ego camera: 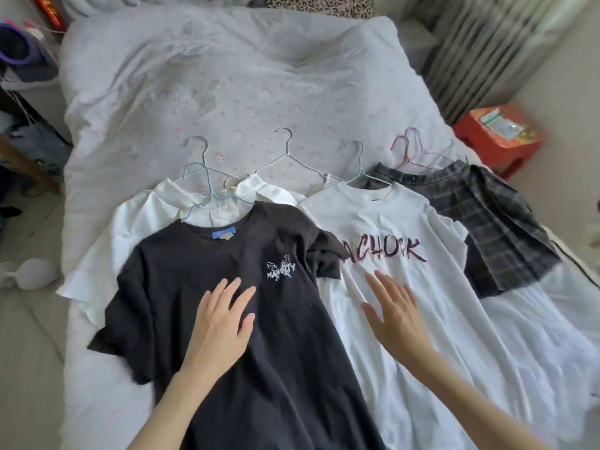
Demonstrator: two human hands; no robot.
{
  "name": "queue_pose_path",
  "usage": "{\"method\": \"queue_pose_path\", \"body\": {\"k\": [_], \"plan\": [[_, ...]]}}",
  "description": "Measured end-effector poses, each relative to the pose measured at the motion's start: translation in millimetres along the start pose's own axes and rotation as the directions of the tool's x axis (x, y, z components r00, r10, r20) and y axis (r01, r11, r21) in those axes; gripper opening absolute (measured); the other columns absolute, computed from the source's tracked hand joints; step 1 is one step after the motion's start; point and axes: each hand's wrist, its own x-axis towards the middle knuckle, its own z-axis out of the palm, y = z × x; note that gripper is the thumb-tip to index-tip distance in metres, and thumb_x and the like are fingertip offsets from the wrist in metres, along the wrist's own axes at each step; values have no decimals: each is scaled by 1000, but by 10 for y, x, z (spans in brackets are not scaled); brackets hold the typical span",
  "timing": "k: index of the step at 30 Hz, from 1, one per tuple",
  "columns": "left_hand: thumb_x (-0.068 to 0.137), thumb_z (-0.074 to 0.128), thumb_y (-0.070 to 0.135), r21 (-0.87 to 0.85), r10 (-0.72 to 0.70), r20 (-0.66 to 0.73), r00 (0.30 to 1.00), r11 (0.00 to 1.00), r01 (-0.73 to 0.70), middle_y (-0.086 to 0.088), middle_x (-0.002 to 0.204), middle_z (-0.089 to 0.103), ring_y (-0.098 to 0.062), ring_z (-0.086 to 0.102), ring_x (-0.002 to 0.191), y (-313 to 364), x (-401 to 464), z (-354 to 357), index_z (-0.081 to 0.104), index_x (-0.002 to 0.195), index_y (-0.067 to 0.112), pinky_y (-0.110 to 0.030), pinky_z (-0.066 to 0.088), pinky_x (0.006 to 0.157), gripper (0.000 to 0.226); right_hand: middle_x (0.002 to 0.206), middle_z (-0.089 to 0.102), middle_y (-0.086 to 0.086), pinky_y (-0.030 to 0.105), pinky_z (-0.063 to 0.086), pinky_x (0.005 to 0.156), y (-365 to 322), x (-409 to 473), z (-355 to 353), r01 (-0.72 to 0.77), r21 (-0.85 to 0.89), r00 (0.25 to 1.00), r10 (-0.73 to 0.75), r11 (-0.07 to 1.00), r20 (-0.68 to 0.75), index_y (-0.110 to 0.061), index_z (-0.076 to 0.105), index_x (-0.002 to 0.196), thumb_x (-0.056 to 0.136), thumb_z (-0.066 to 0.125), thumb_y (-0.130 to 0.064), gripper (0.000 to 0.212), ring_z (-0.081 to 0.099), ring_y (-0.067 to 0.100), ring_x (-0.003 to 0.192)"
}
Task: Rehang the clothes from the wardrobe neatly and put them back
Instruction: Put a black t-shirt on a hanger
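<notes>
My left hand lies flat and open on the black tee, right hand flat and open on the white tee. Both tees lie on the bed, long axes toward 12, hangers at 12 o'clock. Left hand nearer black.

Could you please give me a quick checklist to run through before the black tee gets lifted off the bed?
1. Black tee on its blue hanger: ok.
2. Left hand flat on it, nothing gripped: ok.
3. Right hand off the black tee, resting on the white tee: ok.
4. Black sleeve overlaps the white tee's print: not ok.
5. Black tee lies over the white shirt: not ok.
6. Hem smooth: cannot tell.
</notes>
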Motion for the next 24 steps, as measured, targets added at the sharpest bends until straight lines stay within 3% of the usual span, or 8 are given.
{"method": "queue_pose_path", "body": {"k": [3, 5, 10, 12, 14, 17, 21, 24], "plan": [[87, 35, 35, -13, 98, -12, 995, 995, -98, -12, 129, 54, -28, 39, 125, 372, -190, -29, 58, 123, 14, -50, 39, 99, 48, 125, 59, 10, 50, 46, 95, 277, -625, -163, -50, -46, 998, 51, 998, 21, -15, 51, 127, 96, 17, -51, 59, 57, 28, 114], [88, 35, 34, -21, 160, 0, 987, 987, -160, -12, 129, 54, -28, 39, 125, 677, -280, -27, 58, 123, 13, -49, 38, 100, 48, 125, 59, 10, 51, 45, 95, 426, -977, -262, -103, -37, 994, 104, 994, 17, -16, 49, 127, 94, 24, -51, 54, 57, 29, 114], [88, 36, 30, -82, 378, 43, 925, 924, -374, -10, 128, 54, -26, 37, 126, 1695, -466, 87, 59, 122, 13, -46, 39, 102, 45, 126, 58, 11, 53, 40, 98, 830, -1794, -550, -249, -8, 962, 246, 969, -117, -12, 53, 126, 81, 69, -31, 51, 55, 32, 117], [89, 37, 28, -154, 433, 25, 901, 892, -424, -9, 127, 55, -25, 38, 126, 2184, -571, 152, 59, 121, 13, -43, 37, 103, 42, 125, 59, 10, 52, 38, 99, 1029, -2152, -706, -313, 15, 936, 311, 950, -165, -12, 54, 126, 79, 72, -28, 53, 56, 31, 116], [90, 36, 28, -211, 478, 9, 878, 859, -466, -8, 128, 54, -24, 38, 127, 2705, -687, 208, 58, 122, 15, -43, 37, 104, 41, 125, 58, 9, 51, 37, 100, 1262, -2524, -874, -373, 46, 901, 374, 927, -219, -15, 50, 128, 86, 59, -37, 48, 55, 30, 116], [89, 37, 28, -262, 576, -36, 816, 783, -564, -7, 129, 54, -23, 37, 126, 3514, -878, 283, 54, 124, 18, -42, 34, 107, 41, 126, 57, 8, 49, 36, 102, 1655, -3127, -1153, -475, 153, 808, 499, 866, -314, -14, 51, 128, 88, 42, -40, 49, 56, 29, 115], [88, 39, 26, -317, 733, -99, 673, 617, -720, -8, 132, 52, -25, 40, 127, 4581, -1065, 373, 51, 125, 18, -40, 30, 104, 39, 124, 58, 13, 52, 36, 102, 2183, -3867, -1525, -609, 214, 623, 628, 764, -466, -8, 54, 126, 85, 55, -30, 47, 56, 31, 113], [87, 40, 25, -346, 828, -134, 544, 475, -809, -9, 129, 54, -26, 42, 125, 5338, -1226, 479, 52, 122, 18, -42, 31, 103, 37, 125, 57, 12, 51, 36, 103, 2496, -4416, -1735, -715, 215, 496, 699, 665, -515, -8, 54, 127, 87, 48, -34, 48, 55, 30, 115]]}}
